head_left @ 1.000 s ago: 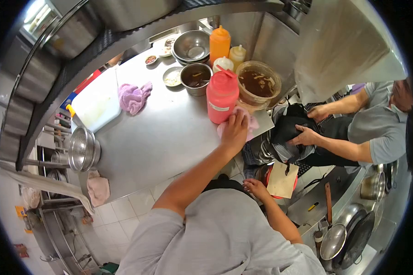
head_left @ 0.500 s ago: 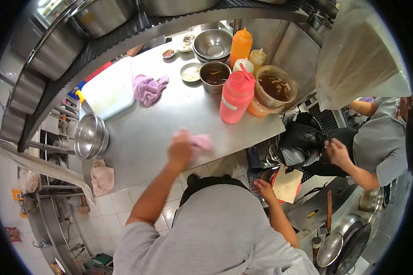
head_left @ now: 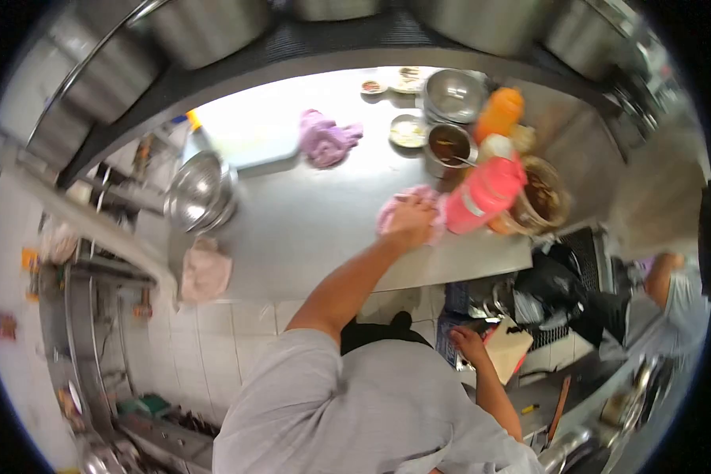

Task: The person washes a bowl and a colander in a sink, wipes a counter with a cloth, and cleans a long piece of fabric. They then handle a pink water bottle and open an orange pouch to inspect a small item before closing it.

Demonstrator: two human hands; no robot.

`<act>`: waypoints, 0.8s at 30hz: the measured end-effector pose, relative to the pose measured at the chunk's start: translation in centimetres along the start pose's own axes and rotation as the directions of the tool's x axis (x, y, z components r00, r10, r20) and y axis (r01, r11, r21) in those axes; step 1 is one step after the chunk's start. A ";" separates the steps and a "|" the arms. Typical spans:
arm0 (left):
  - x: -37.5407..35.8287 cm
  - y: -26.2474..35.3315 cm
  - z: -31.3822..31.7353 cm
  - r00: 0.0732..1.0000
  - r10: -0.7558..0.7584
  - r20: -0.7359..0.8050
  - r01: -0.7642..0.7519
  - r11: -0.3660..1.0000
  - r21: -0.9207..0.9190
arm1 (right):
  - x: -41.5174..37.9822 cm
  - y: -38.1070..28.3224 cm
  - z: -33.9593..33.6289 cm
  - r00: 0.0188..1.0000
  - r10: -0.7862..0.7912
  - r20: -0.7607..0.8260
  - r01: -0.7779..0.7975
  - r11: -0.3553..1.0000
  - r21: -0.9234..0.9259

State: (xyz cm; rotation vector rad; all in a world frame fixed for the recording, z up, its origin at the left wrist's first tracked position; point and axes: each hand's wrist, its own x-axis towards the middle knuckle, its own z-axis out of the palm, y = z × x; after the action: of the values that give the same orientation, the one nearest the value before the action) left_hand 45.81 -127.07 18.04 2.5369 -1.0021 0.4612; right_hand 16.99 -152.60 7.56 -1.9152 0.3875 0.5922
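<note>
My left hand (head_left: 412,217) presses a pink cloth (head_left: 387,212) onto the steel table (head_left: 316,237), fingers bent over it, just left of a pink bottle (head_left: 486,193). Low at my right side, beyond the table's front edge, my right hand (head_left: 468,344) hangs with loosely curled fingers and nothing visible in it. A purple cloth (head_left: 324,141) lies crumpled farther back. Behind the pink bottle stand an orange bottle (head_left: 499,114), a metal pot of brown sauce (head_left: 450,150) and a tub of brown liquid (head_left: 543,193).
Colanders (head_left: 201,193) and a folded pale cloth (head_left: 206,270) sit at the table's left end, near a white board (head_left: 249,130). Steel bowls (head_left: 455,95) stand at the back. A shelf of pots (head_left: 213,31) overhangs. At the right, a co-worker (head_left: 675,308) is beside black bags (head_left: 553,284).
My left hand has moved right across the table with the pink cloth, up to the pink bottle. The view has shifted, and the co-worker appears farther right and lower.
</note>
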 end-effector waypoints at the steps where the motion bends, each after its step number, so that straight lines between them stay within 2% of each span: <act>1: -1.0 -0.5 -0.2 1.000 -0.027 -0.007 0.027 0.999 -0.033 | 0.5 -0.6 0.0 1.000 0.030 0.006 -0.030 0.996 0.079; 2: -2.2 -1.0 -0.5 0.999 -0.048 -0.013 0.047 0.997 -0.069 | 0.6 -0.9 -0.1 0.998 0.067 0.011 -0.068 0.985 0.161; 3: -3.5 -1.7 -1.0 0.998 -0.060 -0.019 0.057 0.992 -0.114 | 0.8 -1.0 0.2 1.000 0.010 0.000 -0.009 0.979 0.203; 4: -4.6 -3.1 -2.5 0.976 -0.205 0.067 0.213 0.967 -0.142 | 1.0 -1.0 0.4 1.000 0.013 0.009 -0.014 0.990 0.139; 6: -6.2 -7.8 -6.2 0.867 -0.438 0.236 0.482 0.858 -0.176 | 1.3 -1.0 0.7 1.000 0.016 -0.007 -0.015 1.000 0.022; 7: -7.0 -10.6 -7.9 0.838 -0.525 0.151 0.535 0.844 -0.029 | 1.0 -1.5 0.9 0.997 0.077 0.023 -0.078 0.996 0.034; 8: -8.4 -13.6 -9.4 0.803 -0.593 0.055 0.586 0.803 0.107 | 1.1 -1.1 1.3 0.999 -0.022 0.045 0.027 0.994 -0.109; 9: -10.9 -16.5 -9.4 0.816 -0.557 -0.155 0.574 0.750 0.329 | 1.5 -0.3 1.6 0.990 -0.118 0.075 0.133 0.959 -0.251; 10: -13.4 -18.3 -10.3 0.811 -0.573 -0.117 0.565 0.716 0.410 | 1.8 0.3 1.3 0.971 -0.207 0.116 0.236 0.892 -0.386; 11: -16.2 -19.3 -10.9 0.823 -0.536 -0.189 0.553 0.679 0.483 | 2.0 0.3 1.3 0.984 -0.125 0.128 0.160 0.935 -0.317; 13: -21.5 -18.3 -11.6 0.768 -0.577 -0.279 0.641 0.684 0.348 | 1.7 0.1 2.1 0.987 0.044 0.155 -0.018 0.987 -0.160; 15: -26.3 -14.5 -12.5 0.723 -0.601 -0.342 0.686 0.683 0.251 | 1.7 0.9 2.3 0.996 0.050 0.081 -0.031 0.975 -0.218; 16: -28.1 -11.2 -12.5 0.740 -0.602 -0.300 0.670 0.698 0.253 | 1.6 1.3 2.4 0.998 0.051 0.043 -0.038 0.969 -0.245; 17: -29.5 -8.0 -12.5 0.774 -0.592 -0.223 0.633 0.728 0.263 | 0.8 1.3 2.5 0.998 -0.055 0.008 0.055 0.979 -0.197; 18: -29.9 -4.9 -12.6 0.817 -0.563 -0.125 0.576 0.779 0.249 | -0.2 0.7 2.5 0.999 0.045 0.027 -0.039 0.976 -0.214; 19: -28.9 -2.6 -13.1 0.829 -0.560 0.004 0.549 0.814 0.190 | -1.1 -1.0 2.4 0.989 0.138 0.045 -0.124 0.964 -0.235; 20: -26.1 -0.4 -14.6 0.867 -0.491 0.088 0.490 0.871 0.033 | -1.7 -2.7 2.3 0.973 0.225 0.059 -0.203 0.945 -0.257; 21: -25.4 -0.5 -12.9 0.878 -0.473 0.072 0.478 0.860 -0.179 | -2.9 -3.6 2.6 0.993 0.111 0.033 -0.100 0.965 -0.241; 23: -18.2 -0.3 -13.7 0.802 -0.555 0.221 0.597 0.752 -0.278 | -3.1 -1.5 2.6 0.997 0.077 0.028 -0.062 0.932 -0.356; 24: -15.1 -1.6 -12.9 0.834 -0.515 0.197 0.551 0.797 -0.248 | -2.9 -0.6 2.6 0.998 0.058 0.029 -0.041 0.910 -0.413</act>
State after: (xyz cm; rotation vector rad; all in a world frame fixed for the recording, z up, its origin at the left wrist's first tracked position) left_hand 34.36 -111.40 22.55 2.4382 -0.3084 -0.0119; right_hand 14.29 -149.94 8.82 -2.2975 0.3015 0.7945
